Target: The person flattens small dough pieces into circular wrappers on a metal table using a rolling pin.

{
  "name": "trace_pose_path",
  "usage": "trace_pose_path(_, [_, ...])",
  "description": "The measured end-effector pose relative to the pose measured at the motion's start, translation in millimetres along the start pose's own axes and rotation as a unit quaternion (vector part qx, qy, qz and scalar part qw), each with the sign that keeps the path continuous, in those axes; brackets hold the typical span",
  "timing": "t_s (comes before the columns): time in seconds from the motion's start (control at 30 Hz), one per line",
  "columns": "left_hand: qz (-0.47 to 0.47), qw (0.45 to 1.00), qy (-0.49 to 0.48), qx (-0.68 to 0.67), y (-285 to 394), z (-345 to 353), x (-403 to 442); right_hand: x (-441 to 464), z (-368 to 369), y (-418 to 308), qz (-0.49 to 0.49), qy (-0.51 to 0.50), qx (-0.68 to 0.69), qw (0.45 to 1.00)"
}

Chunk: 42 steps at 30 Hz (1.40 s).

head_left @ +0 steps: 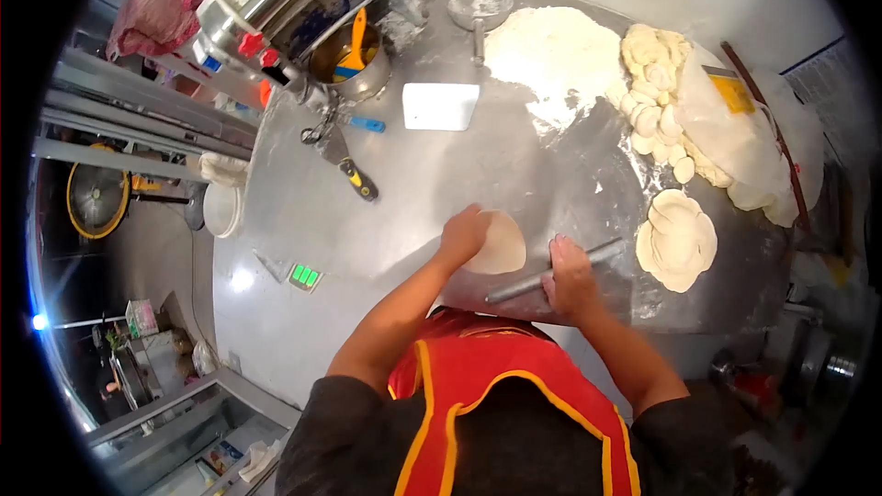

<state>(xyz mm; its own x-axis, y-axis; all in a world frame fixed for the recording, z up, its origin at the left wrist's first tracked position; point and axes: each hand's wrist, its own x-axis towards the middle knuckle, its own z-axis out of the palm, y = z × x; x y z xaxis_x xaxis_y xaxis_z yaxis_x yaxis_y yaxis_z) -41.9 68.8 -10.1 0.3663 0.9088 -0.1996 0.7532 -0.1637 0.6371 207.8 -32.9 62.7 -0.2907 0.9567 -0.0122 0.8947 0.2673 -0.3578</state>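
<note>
A flat round of dough (504, 246) lies on the metal worktop in front of me. My left hand (465, 233) is at its left edge, fingers curled and pinching the dough. My right hand (571, 277) is closed over a slim grey rolling pin (514, 291), which lies slantwise just right of the dough round. Further right rests a stack of rolled dough rounds (677, 241), overlapping each other. Small dough pieces (654, 119) sit beside a larger lump of dough at the back right, partly under clear plastic (730, 142).
Flour (551, 50) is heaped at the back, beside a sieve (480, 5). A white scraper (441, 107), a yellow-black handled tool (358, 179) and a pot (367, 73) with an orange brush (355, 41) stand or lie left of it. A green-lit display (304, 276) is at the left.
</note>
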Motion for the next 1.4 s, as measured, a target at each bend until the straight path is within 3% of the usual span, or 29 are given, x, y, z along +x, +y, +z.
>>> trace_pose_path(0.03, [-0.004, 1.0, 0.007, -0.028, 15, -11, -3, -4, -4, 2, 0.021, -0.027, 0.021, 0.999])
trace_pose_path(0.1, [-0.08, 0.987, -0.08, -0.116, 57, -40, -10, 33, 14, 4, 0.019, 0.063, -0.005, 0.998])
trace_pose_path(0.2, [-0.077, 0.99, -0.092, 0.07, 95, -46, 12, 102, 28, 4, 0.033, 0.128, -0.03, 0.991])
trace_pose_path(0.3, [-0.087, 0.971, -0.181, 0.133, 100, -42, 26, 106, 19, 4, 0.034, 0.171, -0.008, 0.985])
trace_pose_path(0.4, [0.084, 0.976, -0.158, 0.124, 77, -37, 30, 21, 24, 2, 0.005, 0.152, 0.03, 0.988])
trace_pose_path(0.43, [0.101, 0.97, -0.188, 0.115, 94, -40, 36, -4, 23, 6, -0.013, 0.135, 0.07, 0.988])
trace_pose_path(0.53, [0.167, 0.95, -0.249, 0.088, 168, -49, 54, -36, -12, -12, 0.068, 0.056, 0.098, 0.991])
trace_pose_path(0.6, [0.231, 0.939, -0.246, 0.062, 210, -26, 73, -44, 11, -6, 0.065, 0.086, 0.12, 0.987])
trace_pose_path(0.67, [0.267, 0.936, -0.215, -0.08, 241, 3, 99, -48, 19, -1, 0.054, 0.118, 0.121, 0.984])
trace_pose_path(0.73, [0.231, 0.936, -0.21, -0.161, 256, 37, 133, -48, 19, -2, 0.037, 0.157, 0.101, 0.982])
trace_pose_path(0.77, [0.212, 0.934, -0.206, -0.2, 263, 54, 152, -51, 27, -1, 0.047, 0.13, 0.093, 0.986])
trace_pose_path(0.87, [0.278, 0.959, -0.042, -0.036, 296, 108, 215, -52, 24, 1, 0.032, 0.166, 0.071, 0.983])
trace_pose_path(0.97, [0.395, 0.911, 0.081, -0.086, 324, 151, 251, -51, 37, 5, 0.022, 0.175, 0.076, 0.981])
trace_pose_path(1.07, [0.283, 0.958, 0.036, 0.038, 366, 167, 258, -55, 49, 5, 0.022, 0.162, 0.121, 0.979])
trace_pose_path(1.17, [0.244, 0.959, 0.139, 0.043, 367, 207, 272, -58, 54, 5, 0.009, 0.144, 0.13, 0.981])
trace_pose_path(1.3, [0.377, 0.892, 0.246, -0.036, 352, 188, 248, -59, 64, 9, -0.007, 0.126, 0.121, 0.985])
trace_pose_path(1.4, [0.27, 0.931, 0.144, -0.2, 315, 156, 232, -59, 69, 9, 0.001, 0.125, 0.12, 0.985])
